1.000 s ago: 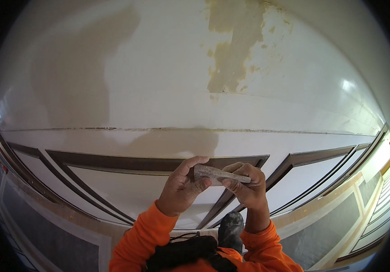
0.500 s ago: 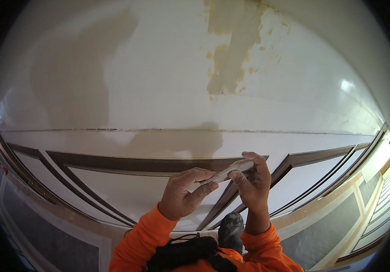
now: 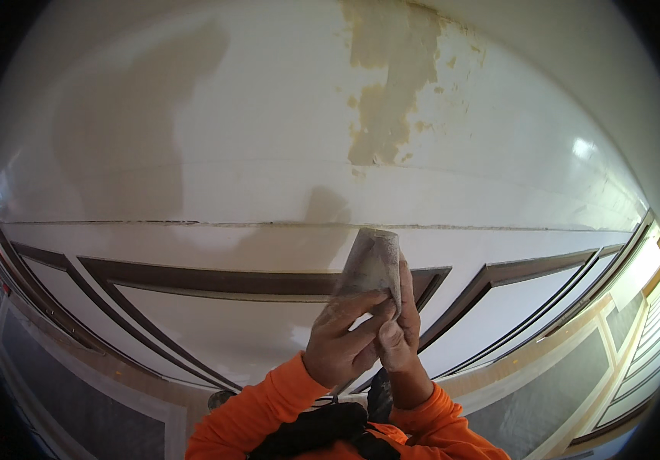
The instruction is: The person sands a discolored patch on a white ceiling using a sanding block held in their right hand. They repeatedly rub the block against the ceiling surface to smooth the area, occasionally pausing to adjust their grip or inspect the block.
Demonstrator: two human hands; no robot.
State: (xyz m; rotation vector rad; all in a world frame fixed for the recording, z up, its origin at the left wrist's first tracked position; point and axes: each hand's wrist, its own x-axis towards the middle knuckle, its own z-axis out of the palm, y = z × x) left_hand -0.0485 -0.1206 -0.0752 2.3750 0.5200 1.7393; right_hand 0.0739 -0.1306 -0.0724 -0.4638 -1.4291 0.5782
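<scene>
- Head view: L hand & R hand close together, low ctr, in front of a white wall.
- Folded sheet, grey-ish & dusty, held up approx. upright btwn them; its top end overlaps the wall's horiz. seam in view.
- R hand: clamped on the sheet's R edge, fingers up alongside, thumb lower on the near side.
- L hand: fingers on the sheet's lower pt, near face, a bit blurred; can't tell if gripping or just touching.
- Orange sleeves come in from the bottom edge, w/ a blk pouch btwn.
- Beige patch, ragged edges, on the wall, upper ctr.
- Dk brown trim below the seam, framing white panels.
- Dk grey floor covering w/ pale edging, both sides.
- Soft shadows on wall, L & ctr.
</scene>
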